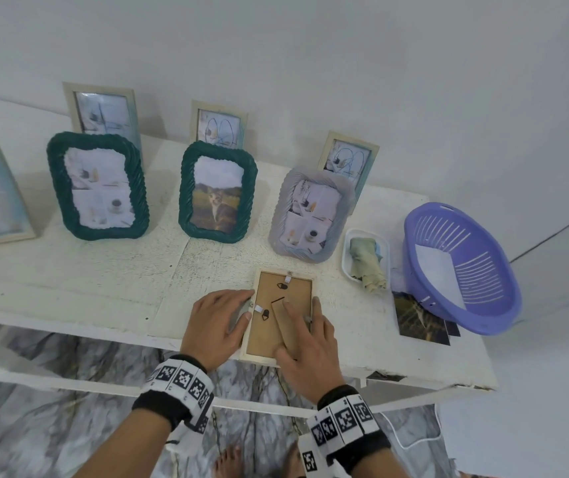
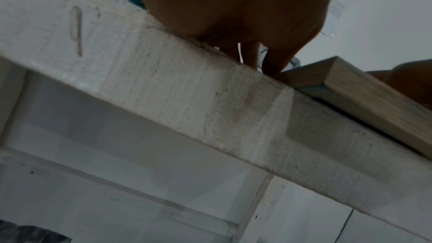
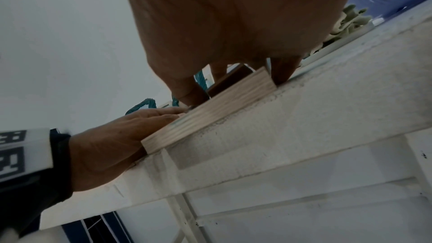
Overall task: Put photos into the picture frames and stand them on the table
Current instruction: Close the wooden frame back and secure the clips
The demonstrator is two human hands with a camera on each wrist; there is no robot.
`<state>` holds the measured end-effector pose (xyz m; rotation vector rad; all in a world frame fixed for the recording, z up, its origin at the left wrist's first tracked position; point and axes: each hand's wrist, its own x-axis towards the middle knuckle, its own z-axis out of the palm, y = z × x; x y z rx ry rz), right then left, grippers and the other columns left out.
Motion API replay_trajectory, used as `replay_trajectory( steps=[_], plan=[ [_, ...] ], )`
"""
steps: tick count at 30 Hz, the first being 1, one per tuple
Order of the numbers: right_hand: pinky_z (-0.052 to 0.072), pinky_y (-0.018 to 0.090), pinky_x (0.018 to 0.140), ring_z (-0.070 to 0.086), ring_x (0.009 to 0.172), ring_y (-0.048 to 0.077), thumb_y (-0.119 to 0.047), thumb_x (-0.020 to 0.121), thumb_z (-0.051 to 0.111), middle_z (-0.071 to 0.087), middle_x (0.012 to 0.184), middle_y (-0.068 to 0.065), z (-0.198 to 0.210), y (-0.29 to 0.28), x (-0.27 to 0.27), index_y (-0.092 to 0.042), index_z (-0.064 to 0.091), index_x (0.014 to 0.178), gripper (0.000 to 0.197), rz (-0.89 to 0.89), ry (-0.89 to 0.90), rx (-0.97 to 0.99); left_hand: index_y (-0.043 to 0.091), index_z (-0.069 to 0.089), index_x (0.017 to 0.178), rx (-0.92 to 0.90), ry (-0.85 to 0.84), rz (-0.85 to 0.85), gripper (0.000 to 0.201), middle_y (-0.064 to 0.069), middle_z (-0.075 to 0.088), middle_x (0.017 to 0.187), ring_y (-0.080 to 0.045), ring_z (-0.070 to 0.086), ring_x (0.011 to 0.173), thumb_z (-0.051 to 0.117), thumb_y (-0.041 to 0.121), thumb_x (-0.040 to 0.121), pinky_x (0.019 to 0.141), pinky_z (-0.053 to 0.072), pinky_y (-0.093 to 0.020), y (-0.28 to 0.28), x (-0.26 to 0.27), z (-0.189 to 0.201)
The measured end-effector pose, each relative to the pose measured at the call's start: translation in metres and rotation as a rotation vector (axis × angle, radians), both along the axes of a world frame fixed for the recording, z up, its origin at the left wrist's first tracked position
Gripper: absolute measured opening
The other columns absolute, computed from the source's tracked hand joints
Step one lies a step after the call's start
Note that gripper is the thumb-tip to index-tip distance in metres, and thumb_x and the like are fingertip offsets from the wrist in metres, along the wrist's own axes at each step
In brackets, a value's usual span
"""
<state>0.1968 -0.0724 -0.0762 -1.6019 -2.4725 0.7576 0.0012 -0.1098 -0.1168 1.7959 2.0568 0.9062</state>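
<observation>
A pale wooden frame (image 1: 281,313) lies face down at the near edge of the white worktop (image 1: 103,270), brown backing board up, its long axis running from the near edge toward the wall, tilted slightly right. Its near end overhangs the edge a little. The left hand (image 1: 215,327) rests flat just left of the frame, fingers (image 1: 238,294) straight and close together, the thumb touching a small turn clip on the frame's left side. The right hand (image 1: 305,343) lies over the frame's near right part — fingers extended and slightly spread, pressing the folded cardboard stand against the backing.

Right of the frame sits a small white tray (image 1: 346,250) holding a crumpled greenish cloth (image 1: 367,262). Farther right, a purple slotted basket (image 1: 462,270) holds a white sheet, with loose photos (image 1: 417,319) lying partly beneath its near rim. Beyond the frame, a grey frame (image 1: 310,213) and a dark green frame (image 1: 217,191) stand upright, photos facing forward.
</observation>
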Motion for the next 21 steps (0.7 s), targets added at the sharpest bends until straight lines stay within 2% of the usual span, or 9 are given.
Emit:
replay_trajectory(
  steps=[4, 7, 9, 11, 14, 16, 18, 19, 21],
  plan=[
    [0.022, 0.044, 0.115, 0.01, 0.144, 0.034, -0.052, 0.074, 0.025, 0.002, 0.16, 0.017, 0.0, 0.002, -0.002, -0.042, 0.016, 0.147, 0.075, 0.023, -0.047, 0.007, 0.031, 0.054, 0.134, -0.003, 0.008, 0.003, 0.049, 0.014, 0.059, 0.13, -0.012, 0.046, 0.12, 0.034, 0.051, 0.094, 0.097, 0.032, -0.034, 0.0, 0.001, 0.001],
    [0.02, 0.042, 0.115, 0.012, 0.143, 0.036, -0.05, 0.082, 0.034, 0.005, 0.159, 0.021, 0.012, 0.003, 0.001, -0.036, 0.019, 0.148, 0.069, 0.058, -0.045, -0.006, 0.031, 0.052, 0.136, -0.031, 0.008, 0.003, 0.052, 0.013, 0.059, 0.13, -0.013, 0.045, 0.122, 0.031, 0.052, 0.093, 0.098, 0.03, -0.033, 0.001, 0.002, 0.001],
    [0.021, 0.041, 0.114, 0.015, 0.141, 0.034, -0.048, 0.088, 0.044, 0.009, 0.158, 0.019, 0.017, 0.004, 0.003, -0.032, 0.023, 0.148, 0.066, 0.057, 0.0, -0.024, 0.03, 0.049, 0.139, -0.062, -0.019, 0.004, 0.057, 0.011, 0.058, 0.131, -0.013, 0.043, 0.123, 0.028, 0.053, 0.091, 0.1, 0.029, -0.032, 0.0, 0.003, 0.002],
    [0.027, 0.041, 0.111, 0.019, 0.139, 0.031, -0.057, 0.086, 0.041, 0.012, 0.159, 0.013, 0.019, 0.006, 0.003, -0.034, 0.024, 0.148, 0.068, 0.015, 0.046, -0.039, 0.029, 0.049, 0.14, -0.06, -0.08, 0.01, 0.059, 0.011, 0.057, 0.132, -0.011, 0.043, 0.123, 0.028, 0.053, 0.09, 0.1, 0.028, -0.03, -0.001, 0.007, 0.008],
    [0.035, 0.041, 0.106, 0.026, 0.136, 0.031, -0.061, 0.086, 0.04, 0.02, 0.156, 0.011, 0.013, 0.007, 0.0, -0.036, 0.024, 0.146, 0.066, 0.021, 0.056, -0.054, 0.029, 0.052, 0.135, 0.008, -0.302, 0.004, 0.044, 0.022, 0.057, 0.125, 0.01, 0.049, 0.112, 0.038, 0.042, 0.095, 0.096, 0.035, -0.016, -0.003, 0.014, 0.023],
    [0.038, 0.041, 0.103, 0.033, 0.13, 0.031, -0.07, 0.081, 0.033, 0.03, 0.149, 0.009, 0.012, 0.01, -0.001, -0.038, 0.025, 0.143, 0.071, 0.024, 0.081, -0.057, 0.031, 0.052, 0.131, 0.004, -0.536, 0.031, 0.031, 0.024, 0.059, 0.122, 0.014, 0.054, 0.11, 0.045, 0.023, 0.102, 0.094, 0.041, -0.009, -0.002, 0.017, 0.032],
    [0.04, 0.042, 0.101, 0.04, 0.125, 0.031, -0.074, 0.078, 0.033, 0.038, 0.143, 0.005, 0.016, 0.013, -0.001, -0.037, 0.027, 0.142, 0.074, 0.003, 0.138, -0.079, 0.03, 0.056, 0.127, -0.017, -0.791, 0.099, 0.032, 0.011, 0.063, 0.123, 0.005, 0.059, 0.111, 0.043, 0.012, 0.104, 0.094, 0.046, -0.015, -0.001, 0.017, 0.042],
    [0.04, 0.042, 0.101, 0.042, 0.124, 0.03, -0.076, 0.078, 0.035, 0.042, 0.14, 0.002, 0.018, 0.015, 0.0, -0.036, 0.028, 0.143, 0.076, -0.011, 0.176, -0.096, 0.027, 0.058, 0.125, -0.02, -0.899, 0.139, 0.031, 0.005, 0.066, 0.122, -0.002, 0.062, 0.11, 0.041, 0.012, 0.104, 0.092, 0.048, -0.019, 0.001, 0.017, 0.048],
    [0.041, 0.043, 0.102, 0.046, 0.125, 0.027, -0.081, 0.078, 0.036, 0.048, 0.14, -0.001, 0.027, 0.019, 0.002, -0.036, 0.026, 0.145, 0.081, -0.045, 0.243, -0.15, 0.025, 0.06, 0.124, -0.019, -1.057, 0.199, 0.031, 0.001, 0.07, 0.116, -0.013, 0.066, 0.107, 0.038, 0.015, 0.105, 0.088, 0.049, -0.026, 0.003, 0.019, 0.063]
  ],
)
